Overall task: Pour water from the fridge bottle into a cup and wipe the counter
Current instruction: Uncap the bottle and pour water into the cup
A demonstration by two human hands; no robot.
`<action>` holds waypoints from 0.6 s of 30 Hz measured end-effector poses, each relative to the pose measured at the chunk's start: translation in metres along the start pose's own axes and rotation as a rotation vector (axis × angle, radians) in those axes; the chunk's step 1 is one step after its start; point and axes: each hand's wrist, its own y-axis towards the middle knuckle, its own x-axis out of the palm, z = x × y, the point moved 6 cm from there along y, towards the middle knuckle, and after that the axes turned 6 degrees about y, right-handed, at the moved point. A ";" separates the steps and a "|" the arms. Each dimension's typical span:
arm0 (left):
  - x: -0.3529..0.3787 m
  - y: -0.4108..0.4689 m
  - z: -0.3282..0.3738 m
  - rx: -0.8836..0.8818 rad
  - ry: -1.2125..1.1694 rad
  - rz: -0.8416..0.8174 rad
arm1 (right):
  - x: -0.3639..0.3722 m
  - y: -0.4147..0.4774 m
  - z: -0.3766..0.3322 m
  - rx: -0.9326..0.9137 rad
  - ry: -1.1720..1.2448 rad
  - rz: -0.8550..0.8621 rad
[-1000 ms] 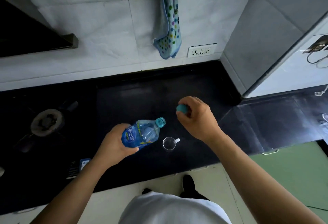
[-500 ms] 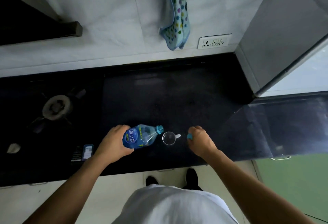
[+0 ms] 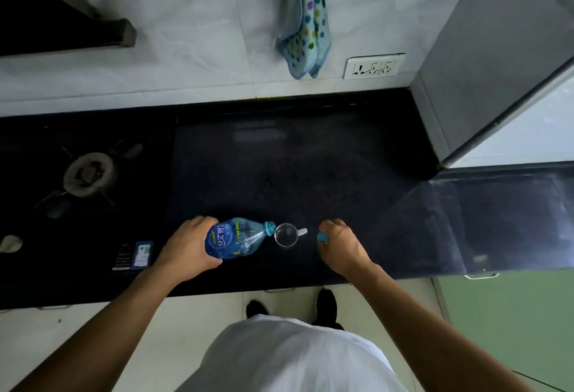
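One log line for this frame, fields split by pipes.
left hand grips tilted bottle, mouth at cup rim | right hand holds cap beside cup | water flow: cannot tell | towel hangs on wall

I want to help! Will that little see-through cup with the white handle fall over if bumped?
The small clear cup looks empty, so probably light and easy to tip. No hand steadies it, and the tilted plastic water bottle nearly touches its rim.

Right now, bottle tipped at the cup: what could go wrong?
1. The clear blue-labelled plastic bottle is tipped with its mouth at the rim of the small clear handled cup; water may overshoot onto the black counter.
2. Nothing steadies the cup, so a nudge could tip it.
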 end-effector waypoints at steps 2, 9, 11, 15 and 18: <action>0.000 -0.001 0.000 0.002 0.015 -0.006 | -0.001 -0.001 0.001 -0.002 -0.002 0.008; 0.003 -0.003 0.008 0.013 0.025 -0.022 | 0.002 -0.004 0.003 0.010 0.004 -0.021; 0.004 -0.003 0.008 0.012 0.031 -0.020 | 0.002 -0.005 0.002 0.005 0.013 -0.020; 0.006 -0.003 0.006 0.001 0.032 -0.027 | 0.004 -0.006 0.002 0.004 0.020 -0.012; 0.006 -0.003 0.006 -0.006 0.047 -0.033 | 0.006 -0.007 0.004 0.007 0.021 -0.009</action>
